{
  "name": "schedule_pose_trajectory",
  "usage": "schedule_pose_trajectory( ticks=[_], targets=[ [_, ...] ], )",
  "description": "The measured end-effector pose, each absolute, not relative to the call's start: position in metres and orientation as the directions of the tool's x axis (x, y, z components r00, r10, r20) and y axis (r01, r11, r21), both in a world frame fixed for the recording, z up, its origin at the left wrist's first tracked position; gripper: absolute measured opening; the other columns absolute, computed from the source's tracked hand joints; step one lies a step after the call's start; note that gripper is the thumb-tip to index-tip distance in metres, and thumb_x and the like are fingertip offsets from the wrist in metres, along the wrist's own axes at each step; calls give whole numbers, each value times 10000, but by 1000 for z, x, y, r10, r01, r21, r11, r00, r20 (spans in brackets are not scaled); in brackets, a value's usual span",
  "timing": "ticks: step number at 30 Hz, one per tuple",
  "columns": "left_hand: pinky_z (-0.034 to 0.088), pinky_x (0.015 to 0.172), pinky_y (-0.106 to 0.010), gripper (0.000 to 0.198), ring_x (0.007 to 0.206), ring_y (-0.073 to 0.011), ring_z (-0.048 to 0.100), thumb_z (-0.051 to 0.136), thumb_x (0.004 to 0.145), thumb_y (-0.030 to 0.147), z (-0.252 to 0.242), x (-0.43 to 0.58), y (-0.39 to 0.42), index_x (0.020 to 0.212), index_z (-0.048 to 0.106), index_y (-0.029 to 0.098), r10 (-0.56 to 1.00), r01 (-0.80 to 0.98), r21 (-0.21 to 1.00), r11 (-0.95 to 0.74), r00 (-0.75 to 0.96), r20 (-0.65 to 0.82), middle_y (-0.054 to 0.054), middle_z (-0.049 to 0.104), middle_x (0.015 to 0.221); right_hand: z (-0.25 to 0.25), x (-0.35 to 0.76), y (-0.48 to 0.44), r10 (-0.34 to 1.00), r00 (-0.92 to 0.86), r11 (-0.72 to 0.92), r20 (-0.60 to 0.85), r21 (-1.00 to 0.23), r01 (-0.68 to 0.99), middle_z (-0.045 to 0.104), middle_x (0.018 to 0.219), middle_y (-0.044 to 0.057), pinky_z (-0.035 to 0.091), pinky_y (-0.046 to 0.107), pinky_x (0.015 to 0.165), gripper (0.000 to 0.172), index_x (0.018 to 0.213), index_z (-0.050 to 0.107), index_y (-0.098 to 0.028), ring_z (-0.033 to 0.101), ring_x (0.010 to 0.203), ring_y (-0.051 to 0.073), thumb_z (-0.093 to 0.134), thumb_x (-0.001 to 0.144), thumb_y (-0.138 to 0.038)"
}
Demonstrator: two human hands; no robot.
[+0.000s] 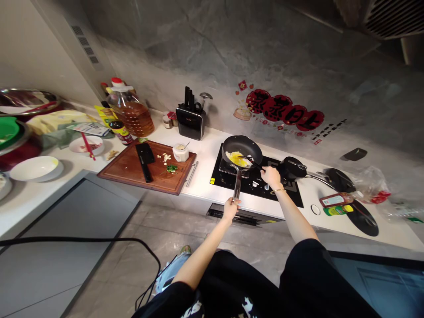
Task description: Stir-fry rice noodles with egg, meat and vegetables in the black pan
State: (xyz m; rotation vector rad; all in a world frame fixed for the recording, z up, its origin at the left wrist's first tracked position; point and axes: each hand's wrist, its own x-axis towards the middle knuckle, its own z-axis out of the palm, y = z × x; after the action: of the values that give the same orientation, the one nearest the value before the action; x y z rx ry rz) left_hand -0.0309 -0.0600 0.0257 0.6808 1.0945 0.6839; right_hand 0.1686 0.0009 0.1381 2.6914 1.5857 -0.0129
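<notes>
My left hand (231, 208) is closed around the end of the metal handle of a dark frying pan (243, 145). The pan sits over the left burner of the black gas stove (218, 173). In it lies egg (239, 159), part yellow and part white. My right hand (271, 176), with a bracelet at the wrist, grips the handle of a black spatula (255, 164). The spatula's front end reaches into the pan at the egg; its exact shape is hard to make out.
A lidded saucepan (293, 168) stands on the right burner. Left of the stove, a wooden cutting board (132, 168) holds a cleaver (145, 161), chopped garlic, chopped greens and a white jar (180, 153). Bottles (336, 199) and a black lid (364, 219) lie at the right.
</notes>
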Motion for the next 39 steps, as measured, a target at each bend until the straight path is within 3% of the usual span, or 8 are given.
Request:
schedule_pose_trajectory(
  ticks=[6,15,20,23,28,32,35,39],
  targets=[
    [388,464,-176,98,549,-69,541,516,806,227,23,-29,-60,860,538,148,774,-159,772,616,304,-555,-78,672,898,141,196,-6,847,531,-531,-15,-51,846,666,1085,122,461,327,833,393,1193,617,-234,619,1004,252,460,851,-348],
    [379,462,-179,127,534,-66,520,511,807,231,23,-30,-59,866,537,122,781,-162,777,608,296,-550,-88,672,882,129,200,25,822,560,-569,-105,-93,817,675,998,180,473,318,774,310,969,702,-146,639,943,267,455,851,-290],
    [382,472,-187,137,536,-65,521,512,802,231,22,-29,-59,874,546,119,782,-170,776,608,298,-548,-89,672,897,142,196,19,865,463,-496,-194,-186,848,717,800,70,471,220,664,310,834,725,-176,656,705,162,443,848,-307],
    [388,481,-191,146,542,-67,524,517,797,230,22,-29,-59,882,552,117,779,-174,772,612,304,-549,-91,673,904,153,194,13,894,404,-441,-194,-228,868,718,758,26,465,203,687,325,883,729,-201,650,705,140,435,854,-337],
    [386,480,-185,131,548,-67,527,515,798,216,23,-30,-59,876,551,117,774,-177,765,619,308,-554,-96,674,902,170,190,5,916,396,-399,-60,-62,915,701,1013,71,465,287,791,367,1124,669,-234,645,910,217,482,824,-333],
    [385,476,-185,117,542,-68,525,525,791,207,24,-30,-59,857,557,116,774,-191,760,621,306,-555,-94,677,883,177,193,1,901,429,-429,-68,18,903,696,1006,107,473,329,771,355,1105,676,-240,648,910,258,479,825,-333],
    [384,478,-188,122,536,-69,523,541,779,210,24,-30,-59,852,566,116,775,-202,757,621,303,-555,-91,680,872,175,196,5,873,474,-485,-118,-89,870,705,894,129,472,312,742,271,916,722,-190,654,859,253,499,818,-309],
    [379,479,-187,123,543,-70,525,550,772,222,24,-31,-59,834,571,119,777,-210,756,620,301,-553,-91,679,878,161,193,18,842,495,-537,-215,-243,808,699,715,91,462,224,587,250,717,684,-158,630,606,152,491,832,-268]
  ],
)
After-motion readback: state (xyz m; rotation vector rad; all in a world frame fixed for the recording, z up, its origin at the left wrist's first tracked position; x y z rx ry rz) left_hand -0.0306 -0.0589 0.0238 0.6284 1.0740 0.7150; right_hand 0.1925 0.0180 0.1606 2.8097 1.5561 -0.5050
